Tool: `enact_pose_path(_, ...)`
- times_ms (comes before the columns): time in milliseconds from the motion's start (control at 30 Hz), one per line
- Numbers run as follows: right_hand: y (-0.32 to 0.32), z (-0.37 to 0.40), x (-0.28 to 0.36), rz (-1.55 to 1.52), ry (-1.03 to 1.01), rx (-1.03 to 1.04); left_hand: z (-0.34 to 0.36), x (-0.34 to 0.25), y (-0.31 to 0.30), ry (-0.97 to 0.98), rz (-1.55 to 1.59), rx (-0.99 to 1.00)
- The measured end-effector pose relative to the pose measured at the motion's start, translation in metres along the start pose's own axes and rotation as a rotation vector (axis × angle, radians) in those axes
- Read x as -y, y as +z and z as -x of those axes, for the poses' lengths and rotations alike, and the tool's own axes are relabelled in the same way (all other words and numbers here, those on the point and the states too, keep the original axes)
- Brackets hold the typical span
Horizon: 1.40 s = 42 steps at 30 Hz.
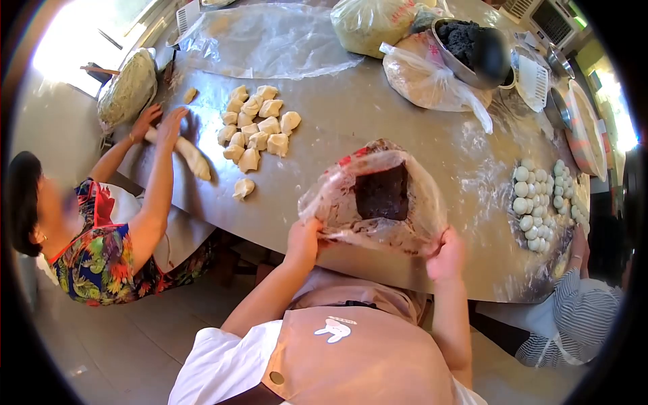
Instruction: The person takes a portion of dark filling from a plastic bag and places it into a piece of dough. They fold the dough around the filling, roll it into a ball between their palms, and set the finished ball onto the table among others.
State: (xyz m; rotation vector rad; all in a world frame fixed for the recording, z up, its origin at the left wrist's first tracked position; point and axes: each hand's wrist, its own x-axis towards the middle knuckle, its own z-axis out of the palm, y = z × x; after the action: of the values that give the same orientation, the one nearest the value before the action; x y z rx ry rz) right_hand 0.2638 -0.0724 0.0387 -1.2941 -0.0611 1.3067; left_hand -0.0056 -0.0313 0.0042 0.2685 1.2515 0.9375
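A clear plastic bag (424,177) with a dark brown block of paste (382,193) inside is spread open at the table's near edge. My left hand (305,237) grips the bag's rim at its near left corner. At the near right corner, my right hand (445,254) pinches the same rim. Brown smears coat the inner walls of the bag, and red print shows on its far side. Left of the bag, a lone dough piece (244,189) lies near a cluster of torn dough pieces (258,125).
At left, a co-worker's hands (156,128) roll a dough rope (192,159). Several pale round balls (533,202) lie at right near another person in stripes (586,314). A bowl of dark filling (462,47), filled bags (422,74) and a plastic sheet (263,40) occupy the far side.
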Motion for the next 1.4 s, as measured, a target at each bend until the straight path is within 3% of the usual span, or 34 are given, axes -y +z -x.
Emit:
enact_pose_path(100,-0.018,-0.002,-0.037,0.256,-0.145,-0.121,0.019,-0.016,-0.011,-0.043,-0.581,0.101)
enact_pose_path(200,-0.023,-0.007,-0.027,0.091,-0.164,-0.072,0.035,-0.045,-0.006,0.234,-0.77,0.194)
enact_pose_path(233,-0.025,-0.007,-0.018,0.111,-0.162,-0.015,0.029,-0.054,-0.011,0.186,-0.686,0.227)
enact_pose_path(300,-0.025,-0.005,0.002,0.158,-0.154,0.103,0.022,-0.067,-0.001,0.52,-0.847,0.086)
enact_pose_path(333,-0.02,-0.01,0.002,0.388,-0.335,0.075,0.019,-0.074,0.004,0.69,-0.921,0.006)
enact_pose_path(400,-0.003,-0.022,0.0,0.845,-0.701,0.006,0.014,-0.085,0.029,0.913,-1.208,0.084)
enact_pose_path(433,0.013,-0.017,0.008,0.929,-0.661,0.017,0.009,-0.088,0.043,1.022,-1.353,0.127)
enact_pose_path(533,0.046,-0.015,0.033,1.126,-0.58,0.041,-0.016,-0.091,0.073,0.816,-1.349,0.191)
enact_pose_path(567,0.048,-0.024,0.033,1.156,-0.582,0.043,-0.024,-0.093,0.078,0.902,-1.302,0.231)
enact_pose_path(667,0.062,-0.045,0.051,1.164,-0.543,0.073,-0.041,-0.114,0.091,0.52,-1.148,0.33)
enact_pose_path(700,0.066,-0.051,0.057,1.157,-0.523,0.09,-0.053,-0.117,0.09,0.551,-1.1,0.328)
enact_pose_path(833,0.085,-0.099,0.061,1.168,-0.678,0.132,-0.092,-0.132,0.099,0.371,-1.07,0.286)
enact_pose_path(933,0.101,-0.123,0.053,1.333,-0.716,0.128,-0.123,-0.129,0.105,0.579,-1.383,0.176)
enact_pose_path(1033,0.098,-0.143,0.045,1.412,-0.721,0.098,-0.133,-0.127,0.103,0.616,-1.512,0.105)
enact_pose_path(1100,0.087,-0.14,0.045,1.447,-0.768,0.071,-0.132,-0.117,0.096,0.588,-1.466,0.164)
enact_pose_path(1167,0.073,-0.135,0.045,1.526,-0.546,0.063,-0.133,-0.109,0.078,0.499,-1.403,0.166)
enact_pose_path(1200,0.069,-0.125,0.046,1.439,-0.445,0.089,-0.124,-0.104,0.07,0.582,-1.39,0.167)
enact_pose_path(1267,0.048,-0.11,0.047,1.346,-0.457,0.091,-0.107,-0.099,0.061,0.525,-1.415,0.076)
enact_pose_path(1300,0.008,-0.12,0.037,1.124,-0.543,0.204,-0.098,-0.095,0.052,0.537,-1.358,0.041)
enact_pose_path(1367,-0.027,-0.103,0.034,1.129,-0.683,0.087,-0.084,-0.09,0.041,0.539,-1.197,0.042)
enact_pose_path(1400,-0.027,-0.09,0.04,1.028,-0.461,0.075,-0.075,-0.084,0.037,0.517,-1.102,0.064)
